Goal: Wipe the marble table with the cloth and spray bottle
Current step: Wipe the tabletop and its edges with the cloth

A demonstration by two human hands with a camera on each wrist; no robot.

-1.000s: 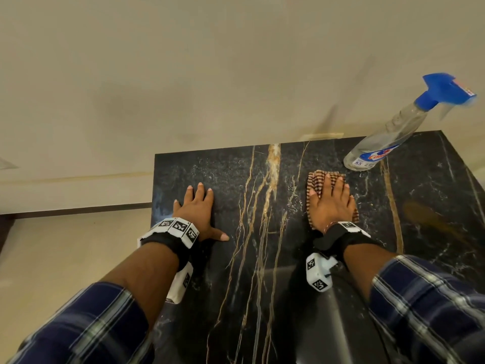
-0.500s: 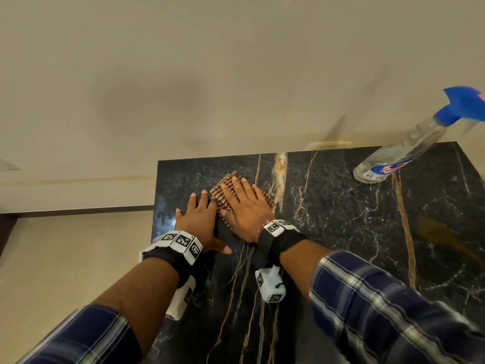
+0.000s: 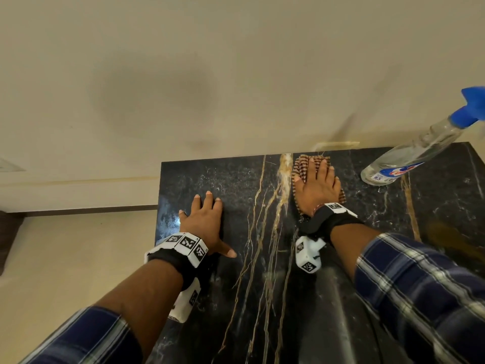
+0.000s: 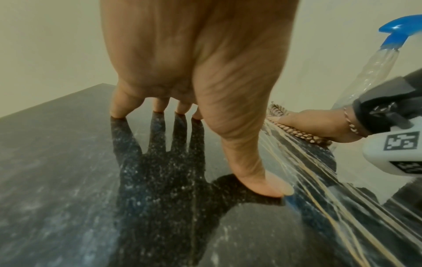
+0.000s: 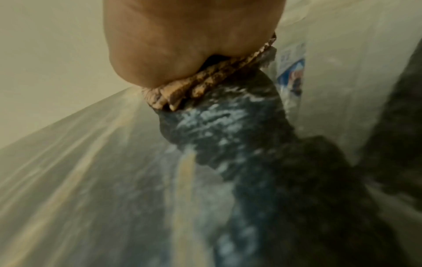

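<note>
The marble table (image 3: 236, 298) is a black polished slab with thin white flecks and several long golden veins that run from the near side to the far edge; its glossy surface reflects the arms and, in the left wrist view, the dark mirror shape of the left hand (image 3: 203, 222). This hand lies flat on the left part of the stone, fingers straight and a little spread, the thumb stretched to the side, and it holds nothing. The right hand (image 3: 319, 186) presses flat with straight fingers on the cloth (image 3: 299, 166), a small woven piece with brown and beige checks, folded in layers, which lies near the far edge of the table just right of the widest golden vein. The spray bottle (image 3: 409, 156) stands on the far right part of the table, near the cloth but apart from it; its body is clear ribbed plastic with a blue and red label low on it and a blue trigger head on top. I cannot tell how much liquid is inside. The head view shows the whole layout and the plaid sleeves (image 3: 420, 290). The left wrist view adds the thin chain bracelet (image 4: 350, 124) on the right wrist. The right wrist view is blurred, but it shows the stacked folded edges of the cloth under the palm.
</note>
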